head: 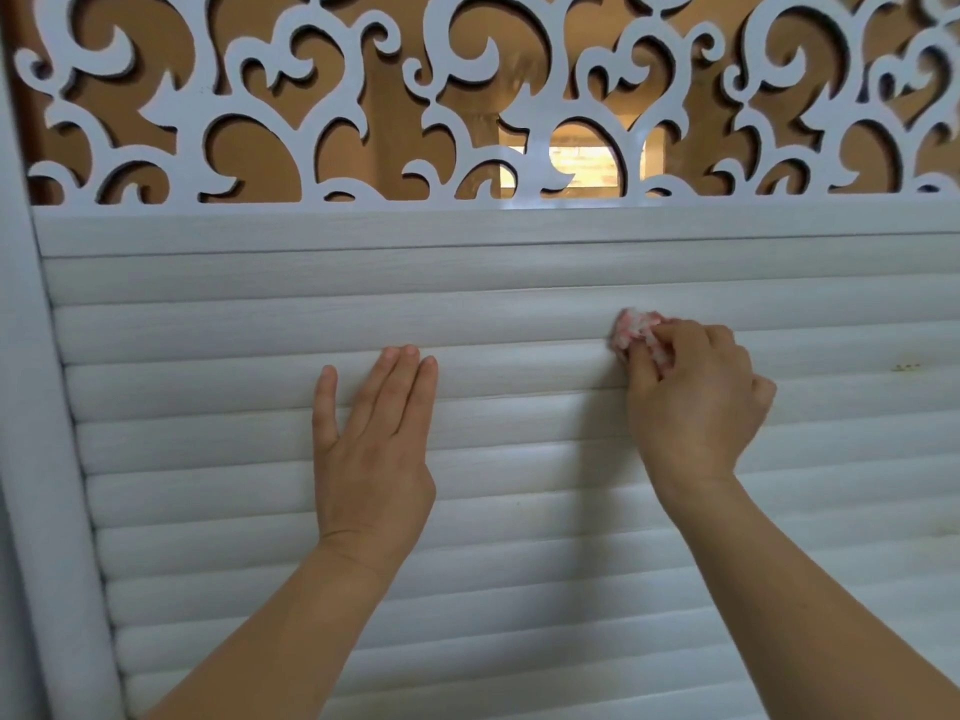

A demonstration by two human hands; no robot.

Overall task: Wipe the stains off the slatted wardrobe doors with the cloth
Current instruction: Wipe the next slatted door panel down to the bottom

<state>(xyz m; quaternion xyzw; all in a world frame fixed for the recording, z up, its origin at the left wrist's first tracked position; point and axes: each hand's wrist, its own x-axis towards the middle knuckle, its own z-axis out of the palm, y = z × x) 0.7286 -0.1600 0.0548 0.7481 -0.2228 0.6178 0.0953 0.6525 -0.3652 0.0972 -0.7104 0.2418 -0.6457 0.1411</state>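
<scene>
A small pink-and-white cloth (636,335) sits bunched against the white slatted door (519,511), pinched in the curled fingers of the right hand (693,402). Beside it the left hand (371,454) lies flat on the slats, fingers straight and close together. A small brown stain (905,367) shows off to the right.

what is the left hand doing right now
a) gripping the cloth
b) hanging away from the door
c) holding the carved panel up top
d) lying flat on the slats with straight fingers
d: the left hand lies flat against the slatted door, fingers straight, while the right hand grips the pink and white cloth.
</scene>
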